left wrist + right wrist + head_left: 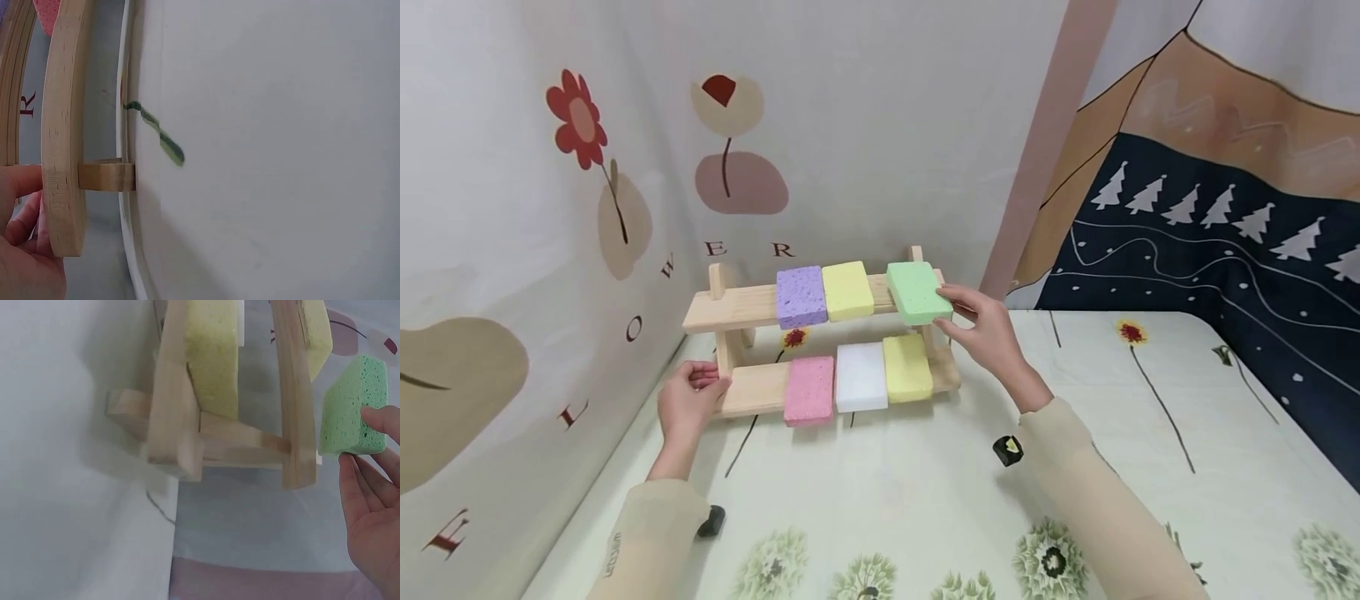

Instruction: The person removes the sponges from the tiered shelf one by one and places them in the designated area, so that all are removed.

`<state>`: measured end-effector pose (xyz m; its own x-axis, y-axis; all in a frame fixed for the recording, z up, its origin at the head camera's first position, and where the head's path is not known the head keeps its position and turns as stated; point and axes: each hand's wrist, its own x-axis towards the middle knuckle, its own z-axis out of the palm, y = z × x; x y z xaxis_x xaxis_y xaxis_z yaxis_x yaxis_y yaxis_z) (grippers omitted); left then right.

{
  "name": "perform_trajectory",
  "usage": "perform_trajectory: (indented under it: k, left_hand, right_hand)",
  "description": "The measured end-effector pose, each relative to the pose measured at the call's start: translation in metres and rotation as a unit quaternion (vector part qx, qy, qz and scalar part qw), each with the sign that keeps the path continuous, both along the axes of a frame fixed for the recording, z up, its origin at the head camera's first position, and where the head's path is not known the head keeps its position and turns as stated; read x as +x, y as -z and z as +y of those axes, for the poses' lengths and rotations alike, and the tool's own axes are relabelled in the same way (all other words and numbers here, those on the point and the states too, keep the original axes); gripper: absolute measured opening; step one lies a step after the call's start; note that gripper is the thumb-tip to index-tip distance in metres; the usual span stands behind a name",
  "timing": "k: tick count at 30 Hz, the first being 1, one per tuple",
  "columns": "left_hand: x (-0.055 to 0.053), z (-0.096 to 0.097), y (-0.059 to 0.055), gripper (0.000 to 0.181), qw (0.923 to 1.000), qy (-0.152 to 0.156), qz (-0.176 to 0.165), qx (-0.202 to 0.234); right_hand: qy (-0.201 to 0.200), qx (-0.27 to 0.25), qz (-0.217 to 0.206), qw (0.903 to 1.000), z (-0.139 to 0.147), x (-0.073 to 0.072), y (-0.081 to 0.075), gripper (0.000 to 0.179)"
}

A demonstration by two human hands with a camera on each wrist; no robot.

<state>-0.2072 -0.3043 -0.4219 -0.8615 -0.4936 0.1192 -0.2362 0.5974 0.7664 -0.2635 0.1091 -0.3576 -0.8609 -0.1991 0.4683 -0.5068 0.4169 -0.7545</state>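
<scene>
A two-tier wooden rack [730, 308] carries block sponges. My left hand [688, 400] grips the left end of its lower board [64, 125], fingers curled against the wood in the left wrist view. At the upper tier's right end, my right hand [988, 333] pinches a light green sponge [916, 292] between thumb and fingers. The right wrist view shows this green sponge [356, 403] close to the upper board [297, 406]. Left of it on the upper tier are a purple sponge [801, 296] and a yellow sponge [848, 290]. Pink [809, 390], white [861, 377] and another yellow sponge [908, 368] line the lower tier.
The rack stands on a pale flowered cloth [887, 500], close to a white printed fabric wall [880, 125] behind and at the left. Dark fabric with white trees [1187, 250] hangs at the right. Black wrist cameras [1008, 450] sit by both sleeves.
</scene>
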Motion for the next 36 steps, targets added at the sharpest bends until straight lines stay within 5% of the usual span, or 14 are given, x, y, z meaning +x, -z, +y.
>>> perform_trajectory:
  k: [36]
  left_hand:
    - [0.001,-0.002,-0.001,0.028,0.9998,0.015,-0.003,-0.013]
  right_hand:
    - [0.105,-0.044,0.000,0.9935,0.061,0.005,0.038,0.043]
